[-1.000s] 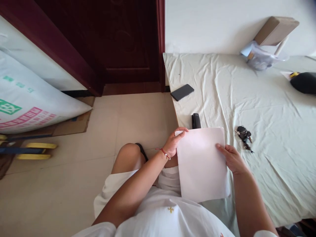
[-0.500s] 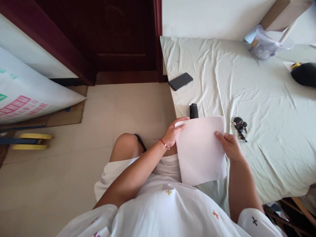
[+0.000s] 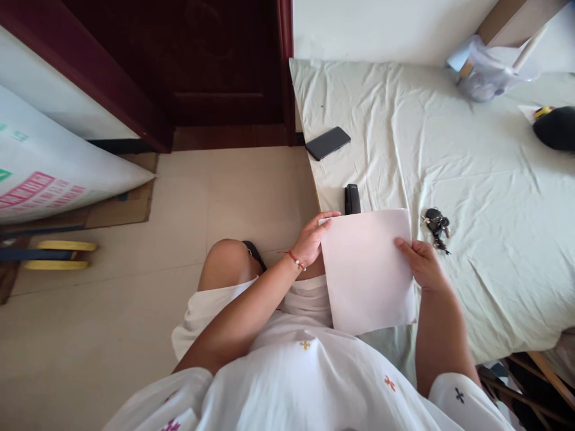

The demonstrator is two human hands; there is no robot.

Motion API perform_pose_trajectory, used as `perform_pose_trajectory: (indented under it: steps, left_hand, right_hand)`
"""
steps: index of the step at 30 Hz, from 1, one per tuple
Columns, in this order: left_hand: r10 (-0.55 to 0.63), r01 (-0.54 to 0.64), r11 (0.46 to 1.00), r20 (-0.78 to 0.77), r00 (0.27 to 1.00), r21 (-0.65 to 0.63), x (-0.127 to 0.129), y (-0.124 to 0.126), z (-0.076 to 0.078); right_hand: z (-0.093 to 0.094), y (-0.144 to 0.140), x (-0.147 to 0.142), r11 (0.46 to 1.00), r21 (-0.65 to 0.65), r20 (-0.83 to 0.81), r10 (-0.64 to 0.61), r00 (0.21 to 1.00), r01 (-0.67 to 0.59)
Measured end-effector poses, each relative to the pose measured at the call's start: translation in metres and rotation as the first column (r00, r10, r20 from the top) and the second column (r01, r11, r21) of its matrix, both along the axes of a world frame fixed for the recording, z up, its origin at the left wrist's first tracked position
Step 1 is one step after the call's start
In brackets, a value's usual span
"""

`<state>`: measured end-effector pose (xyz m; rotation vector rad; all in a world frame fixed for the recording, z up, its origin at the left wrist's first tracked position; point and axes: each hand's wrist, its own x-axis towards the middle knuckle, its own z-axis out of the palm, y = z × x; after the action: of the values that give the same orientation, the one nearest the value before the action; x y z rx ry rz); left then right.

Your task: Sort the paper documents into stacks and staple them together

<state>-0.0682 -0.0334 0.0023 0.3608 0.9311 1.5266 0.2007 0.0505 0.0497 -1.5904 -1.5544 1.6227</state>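
Observation:
White paper (image 3: 368,272), blank on the side facing me, is held between my two hands above my lap and the near edge of the table. Whether it is one sheet or a thin stack, I cannot tell. My left hand (image 3: 311,240) grips its upper left corner, thumb on top and fingers beneath. On the right edge, my right hand (image 3: 420,260) pinches the paper with its thumb on the face; the other fingers are partly hidden behind. Just beyond the paper's top edge lies a black stapler (image 3: 352,199), its near end close to or under the paper.
A black phone (image 3: 328,143) lies near the left edge of the cloth-covered table (image 3: 485,179). Keys (image 3: 436,228) rest right of the paper. Farther back are a clear plastic container (image 3: 487,75) and a black cap-like object (image 3: 557,129). A large printed sack (image 3: 58,161) stands left.
The paper's edges look more even at the upper left corner, and the sheet has shifted slightly right. Both hands keep their hold. The view has tilted a little.

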Motion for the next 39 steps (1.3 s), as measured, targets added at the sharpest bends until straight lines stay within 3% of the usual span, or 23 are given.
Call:
perform_pose_trajectory:
  steps: [4,11,17,25,28,34,36,39]
  left_hand:
    - [0.017,-0.032,0.998,-0.227,0.974,-0.061,-0.007,0.001,-0.008]
    - [-0.052,0.027,0.998,-0.446,0.894,-0.062,-0.006,0.001,-0.014]
    - [-0.096,0.032,0.992,-0.556,0.825,-0.125,-0.005,0.004,-0.012]
    - [-0.187,0.064,0.976,-0.658,0.729,-0.206,-0.002,0.006,-0.013]
    - [-0.224,0.064,0.969,-0.735,0.641,-0.239,-0.002,0.014,-0.011]
    - [-0.272,0.057,0.962,-0.911,0.309,-0.268,-0.004,0.043,-0.003]
    - [-0.285,0.044,0.958,-0.918,0.276,-0.284,-0.004,0.052,-0.001]
    - [-0.298,0.029,0.953,-0.911,0.284,-0.303,-0.004,0.063,-0.002]
  right_hand:
    - [0.001,0.001,0.012,1.000,0.007,0.041,0.003,0.999,-0.003]
    - [-0.006,0.002,0.019,1.000,-0.020,0.054,0.018,0.998,-0.017]
    - [-0.006,-0.001,0.017,0.981,0.188,0.075,0.032,0.997,-0.045]
    - [-0.027,0.008,0.031,0.989,0.143,0.127,0.016,0.992,-0.034]
    - [-0.036,0.015,0.035,0.995,0.100,0.139,0.003,0.990,-0.017]
    - [-0.043,0.032,0.037,0.999,0.040,0.081,-0.018,0.997,0.015]
    - [-0.045,0.037,0.038,0.998,0.065,0.095,-0.029,0.995,0.022]
    - [-0.048,0.043,0.041,0.995,0.097,0.126,-0.024,0.992,0.012]
